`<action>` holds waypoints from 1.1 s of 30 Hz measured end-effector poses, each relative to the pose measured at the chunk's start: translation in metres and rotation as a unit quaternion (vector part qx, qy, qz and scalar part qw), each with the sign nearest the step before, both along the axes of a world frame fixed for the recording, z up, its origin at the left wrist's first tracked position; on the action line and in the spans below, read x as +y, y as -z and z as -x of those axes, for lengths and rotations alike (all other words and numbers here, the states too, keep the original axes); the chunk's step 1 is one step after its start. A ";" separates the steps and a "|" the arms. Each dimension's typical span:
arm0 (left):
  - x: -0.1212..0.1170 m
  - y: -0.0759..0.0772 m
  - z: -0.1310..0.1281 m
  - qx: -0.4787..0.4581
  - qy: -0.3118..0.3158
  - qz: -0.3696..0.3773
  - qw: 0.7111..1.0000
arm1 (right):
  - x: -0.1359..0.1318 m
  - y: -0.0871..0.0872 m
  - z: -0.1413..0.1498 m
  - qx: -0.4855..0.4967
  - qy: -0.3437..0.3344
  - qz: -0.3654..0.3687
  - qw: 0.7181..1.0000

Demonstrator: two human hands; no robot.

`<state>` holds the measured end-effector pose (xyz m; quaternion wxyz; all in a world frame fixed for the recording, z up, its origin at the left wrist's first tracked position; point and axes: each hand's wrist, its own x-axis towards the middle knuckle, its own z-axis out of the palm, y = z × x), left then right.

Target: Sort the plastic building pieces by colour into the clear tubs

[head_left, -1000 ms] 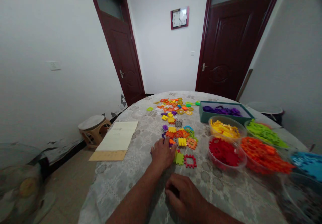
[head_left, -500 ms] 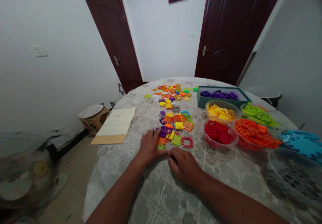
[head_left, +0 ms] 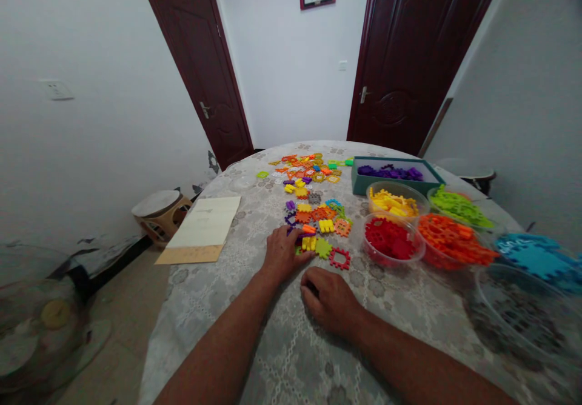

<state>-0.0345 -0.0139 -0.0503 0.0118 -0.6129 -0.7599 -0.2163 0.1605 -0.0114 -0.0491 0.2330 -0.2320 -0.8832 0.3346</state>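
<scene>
My left hand (head_left: 282, 253) lies on the lace-covered round table (head_left: 227, 308), fingers stretched over the near end of a trail of small coloured plastic building pieces (head_left: 313, 202). Purple, orange and yellow pieces (head_left: 309, 243) show just past its fingertips. A green piece (head_left: 323, 248) and a red square frame piece (head_left: 340, 258) lie right of it. My right hand (head_left: 330, 299) rests on the cloth just behind, fingers curled under; whatever is inside them is hidden.
On the right stand clear bowls of red (head_left: 411, 258), orange (head_left: 454, 241), yellow (head_left: 393, 202) and green pieces (head_left: 459, 206), a teal box (head_left: 364, 184) of purple ones, blue pieces (head_left: 536, 256) and an empty bowl (head_left: 522, 308). A paper booklet (head_left: 200, 229) lies left; a stool (head_left: 157, 211) stands beyond.
My left hand drew back toward me, then slid forward onto the nearest pieces. My right hand moved up beside it and stayed curled. The view tilted down.
</scene>
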 end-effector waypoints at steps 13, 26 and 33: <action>-0.008 0.004 0.001 -0.017 0.006 -0.062 0.998 | 0.001 -0.001 -0.001 0.000 -0.005 -0.003 1.000; -0.003 -0.007 0.003 0.018 -0.024 -0.016 0.999 | 0.001 -0.003 0.000 0.012 0.000 0.006 1.000; 0.001 -0.019 -0.003 0.027 -0.047 0.047 0.997 | 0.002 0.004 -0.002 0.020 -0.002 0.010 1.000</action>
